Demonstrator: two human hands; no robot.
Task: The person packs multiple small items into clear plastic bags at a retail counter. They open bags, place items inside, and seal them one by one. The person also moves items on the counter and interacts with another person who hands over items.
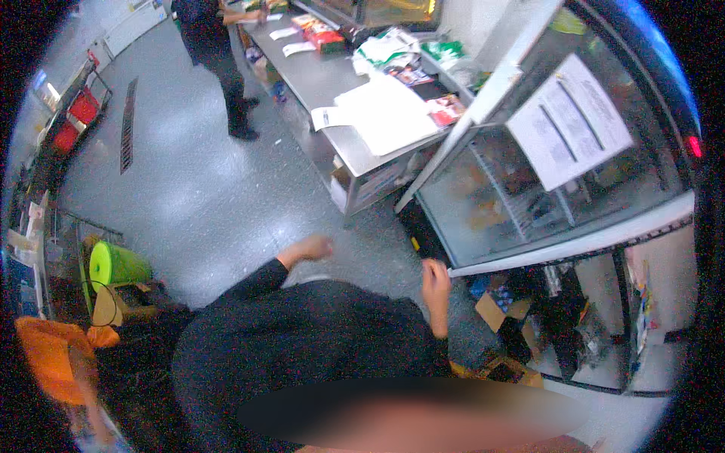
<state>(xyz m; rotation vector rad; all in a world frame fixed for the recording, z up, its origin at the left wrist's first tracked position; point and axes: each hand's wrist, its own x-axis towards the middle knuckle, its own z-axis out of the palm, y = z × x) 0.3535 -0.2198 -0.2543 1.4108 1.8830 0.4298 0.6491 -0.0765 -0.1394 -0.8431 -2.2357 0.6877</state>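
My left hand (308, 249) hangs over the grey floor, blurred, its fingers partly curled; no object shows in it. On the right, my right hand (436, 281) has bent fingers beside the lower corner of a glass door (487, 209) with a pale frame. Whether the hand touches that frame cannot be told. A printed paper sheet (572, 124) is fixed to the glass. Ahead stands a steel table (374, 164) bearing large white sheets (385, 113), small paper slips (331, 118), a red box (325, 37) and green-and-white plastic bags (388, 51).
A person in dark clothes (212, 62) stands at the table's far left side. A floor drain grate (128, 124) lies farther left. Near me on the left are a bright green cylindrical container (116, 266) and an orange cloth-like item (48, 359). An opened cardboard box (493, 311) stands at the right.
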